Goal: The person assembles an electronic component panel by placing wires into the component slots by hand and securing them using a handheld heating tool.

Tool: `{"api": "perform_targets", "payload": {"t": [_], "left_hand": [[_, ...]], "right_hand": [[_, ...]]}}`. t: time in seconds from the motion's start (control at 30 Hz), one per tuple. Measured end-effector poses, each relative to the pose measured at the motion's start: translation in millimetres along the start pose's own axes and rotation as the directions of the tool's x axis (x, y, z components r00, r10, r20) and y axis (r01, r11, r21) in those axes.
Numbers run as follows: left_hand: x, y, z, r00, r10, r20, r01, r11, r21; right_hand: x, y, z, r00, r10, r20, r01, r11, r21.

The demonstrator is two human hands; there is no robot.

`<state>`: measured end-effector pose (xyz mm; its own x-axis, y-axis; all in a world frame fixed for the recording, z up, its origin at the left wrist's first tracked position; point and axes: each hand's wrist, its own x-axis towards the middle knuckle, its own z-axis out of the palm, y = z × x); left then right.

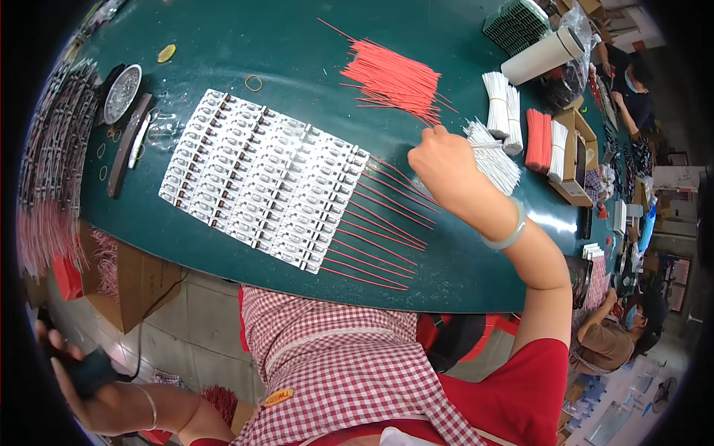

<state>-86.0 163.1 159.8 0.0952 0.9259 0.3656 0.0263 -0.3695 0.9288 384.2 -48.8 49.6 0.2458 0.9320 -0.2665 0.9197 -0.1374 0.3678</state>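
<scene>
Holding nearer right hand [448,160] curled nearly closed (can't tell if gripping any) at lower-right end of loose red wires [394,78] on bench [260,33], slanting lengthwise toward it; with left hand [103,406] far off, part-curled at dark object [92,372], hold unclear.

Red sleeve [513,390], checked apron [335,364], yellow patch [280,398] — pale right-wrist bangle [512,232], thin left bracelet [152,407], perhaps silvery.

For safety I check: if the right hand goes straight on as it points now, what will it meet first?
Probably the red wires just beyond the right hand; depth is unclear, so they may already touch.
</scene>
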Motion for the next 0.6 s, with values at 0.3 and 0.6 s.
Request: {"api": "perform_targets", "payload": {"t": [0.3,0.6], "left_hand": [[-100,-66,135,0.756,-0.503,0.419,0.638,0.707,-0.304],[-146,-72,191,0.669,-0.465,0.58,0.537,0.842,0.054]], "right_hand": [[-6,-45,32,0.733,0.313,-0.604,0.202,0.748,0.632],[2,-63,60,0.682,0.342,-0.647,0.194,0.769,0.61]]}}
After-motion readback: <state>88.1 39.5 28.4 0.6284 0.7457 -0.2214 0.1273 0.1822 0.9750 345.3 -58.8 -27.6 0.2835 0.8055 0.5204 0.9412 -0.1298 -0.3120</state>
